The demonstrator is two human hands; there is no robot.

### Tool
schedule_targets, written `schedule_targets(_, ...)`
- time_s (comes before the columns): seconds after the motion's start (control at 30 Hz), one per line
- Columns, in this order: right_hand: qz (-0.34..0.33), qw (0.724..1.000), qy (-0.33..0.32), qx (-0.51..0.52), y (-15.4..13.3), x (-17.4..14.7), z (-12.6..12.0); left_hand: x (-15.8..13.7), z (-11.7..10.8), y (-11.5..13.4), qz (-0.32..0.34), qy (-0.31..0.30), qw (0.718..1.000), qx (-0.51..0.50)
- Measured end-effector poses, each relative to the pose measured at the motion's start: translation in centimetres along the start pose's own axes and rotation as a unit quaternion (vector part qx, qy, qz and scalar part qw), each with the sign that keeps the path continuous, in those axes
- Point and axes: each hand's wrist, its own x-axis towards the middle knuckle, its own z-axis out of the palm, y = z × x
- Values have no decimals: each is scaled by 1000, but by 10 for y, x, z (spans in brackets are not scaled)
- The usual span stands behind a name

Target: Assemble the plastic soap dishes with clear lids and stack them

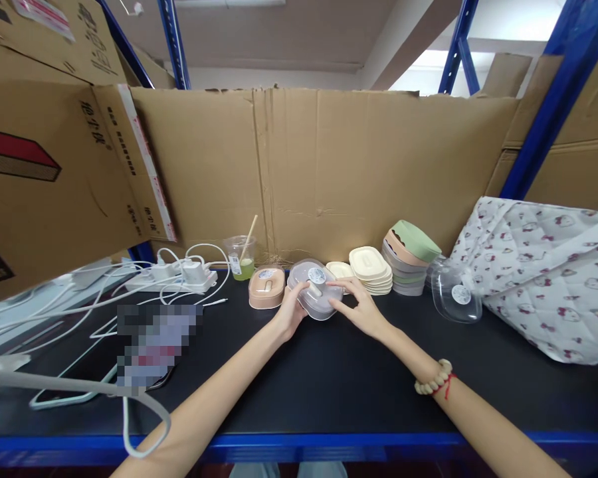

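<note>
A grey box with a clear domed lid (306, 269) is held, slightly tilted, in front of me above the black tabletop. The lid has a round label and a pale handle piece in its middle. My left hand (295, 307) is closed round the box's left and near side, with the thumb on top. My right hand (359, 307) grips its right side, thumb and fingertips against the lid's edge. Left of it stands a similar peach box with a clear lid (267, 287). Behind my right hand are stacked cream inner lids (371, 265).
Nested grey, peach and green box bases (406, 259) stand right, beside clear lids (456, 292) and a patterned quilted bag (548, 279). A drink cup with straw (244, 262) is at the back. Power strip (174, 282), cables and a phone (80, 372) occupy the left. Cardboard (329, 172) walls the back.
</note>
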Motion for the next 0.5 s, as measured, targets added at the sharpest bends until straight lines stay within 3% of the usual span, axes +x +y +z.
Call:
schedule_targets(0.13, 170, 979, 30, 104, -4, 3, 5, -4, 3, 2, -6, 3, 1000, 10)
schedule_targets(0.27, 326, 926, -25, 187, -16, 5, 5, -6, 5, 2, 1, -7, 1000, 28)
schedule_targets(0.5, 373, 893, -65, 244, -28, 6, 2, -1, 2, -1, -4, 4, 998, 64)
